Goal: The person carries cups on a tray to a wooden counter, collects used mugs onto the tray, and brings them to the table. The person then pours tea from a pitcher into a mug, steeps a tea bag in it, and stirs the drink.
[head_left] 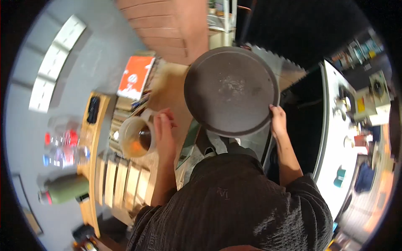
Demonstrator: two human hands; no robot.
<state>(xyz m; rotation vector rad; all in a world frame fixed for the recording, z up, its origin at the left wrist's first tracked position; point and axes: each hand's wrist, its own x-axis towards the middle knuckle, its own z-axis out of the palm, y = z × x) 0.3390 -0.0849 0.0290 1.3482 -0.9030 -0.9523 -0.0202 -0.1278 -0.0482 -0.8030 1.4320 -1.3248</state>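
Observation:
My right hand grips the lower right rim of a large round dark brown serving tray, thumb on its upper face. The tray is held out in front of me, with pale scuffs or specks near its middle. My left hand is beside a translucent pitcher, near its handle, with fingers loosely bent and partly apart. I see no grip on the handle. Inside the pitcher are brown liquid and something orange. It stands by a slatted wooden crate.
A wooden shelf on the left holds plastic bottles and a green bottle. An orange-covered book lies atop a stack. To the right runs a white counter with cups and other items. A brick-patterned column rises ahead.

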